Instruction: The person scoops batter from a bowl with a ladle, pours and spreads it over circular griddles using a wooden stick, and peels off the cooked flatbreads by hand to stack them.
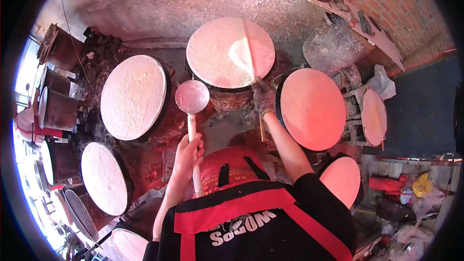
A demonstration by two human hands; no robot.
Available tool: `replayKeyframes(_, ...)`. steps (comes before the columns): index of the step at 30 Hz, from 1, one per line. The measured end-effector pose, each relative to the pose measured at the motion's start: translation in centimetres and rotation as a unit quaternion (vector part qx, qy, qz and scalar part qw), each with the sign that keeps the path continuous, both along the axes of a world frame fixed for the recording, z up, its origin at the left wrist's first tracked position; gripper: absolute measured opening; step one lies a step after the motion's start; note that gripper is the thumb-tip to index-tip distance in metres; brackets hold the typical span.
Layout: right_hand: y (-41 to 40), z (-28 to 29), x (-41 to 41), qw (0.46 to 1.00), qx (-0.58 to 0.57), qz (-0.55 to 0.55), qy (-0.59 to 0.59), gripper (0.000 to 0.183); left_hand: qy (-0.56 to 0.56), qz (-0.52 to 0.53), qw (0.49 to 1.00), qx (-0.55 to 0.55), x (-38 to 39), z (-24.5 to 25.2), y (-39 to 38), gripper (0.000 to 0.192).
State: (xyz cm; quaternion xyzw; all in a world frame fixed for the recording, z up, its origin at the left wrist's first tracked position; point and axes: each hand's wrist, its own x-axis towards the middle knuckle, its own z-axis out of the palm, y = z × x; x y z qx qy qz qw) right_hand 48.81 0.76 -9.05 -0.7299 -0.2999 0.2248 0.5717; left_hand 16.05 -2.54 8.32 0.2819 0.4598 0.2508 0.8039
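Observation:
In my left hand (188, 148) is the pale handle of a ladle (192, 97), its round bowl raised toward the far griddle. A dark, dirty glove covers my right hand (264, 96), which grips a long, thin wooden spreader (248, 43). The spreader's far part reaches across the round griddle (214, 52) at the centre, and its lower end sticks out below my hand. Pale batter coats that griddle, with a whiter, wet patch (241, 54) of batter beside the spreader.
Batter-coated round griddles stand at left (134, 98), lower left (105, 179), right (313, 108) and lower right (342, 181). Beyond the right one is a small round board (374, 116). Plastic bags (413, 239) lie at lower right. Another person (25, 121) is at the far left.

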Motion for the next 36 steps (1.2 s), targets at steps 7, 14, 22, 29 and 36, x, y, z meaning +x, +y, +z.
replayKeyframes(7,-3.5,3.7,2.0,0.891,-0.101,0.095,0.431,0.036,0.003,-0.056,0.998,-0.008,1.4,-2.8,2.4,0.021)
replayKeyframes(14,-13.0,-0.3,-4.0,0.993,0.021,0.096,-0.063,0.037,0.054,-0.095,0.986,0.123,8.6,-8.1,13.1,0.013)
replayKeyframes(22,-8.7,-3.3,-8.5,0.813,0.025,0.076,0.576,0.023,0.126,-0.049,0.987,0.082,18.1,-13.2,13.9,0.013)
replayKeyframes(29,-5.8,7.6,-1.6,0.894,-0.015,-0.016,0.447,0.017,-0.261,-0.093,0.922,-0.271,10.3,-0.3,14.1,0.014)
replayKeyframes(36,-10.1,-1.6,-4.4,0.987,0.026,0.159,0.017,0.038,-0.123,-0.055,0.959,-0.25,5.7,-1.6,11.2,0.01)
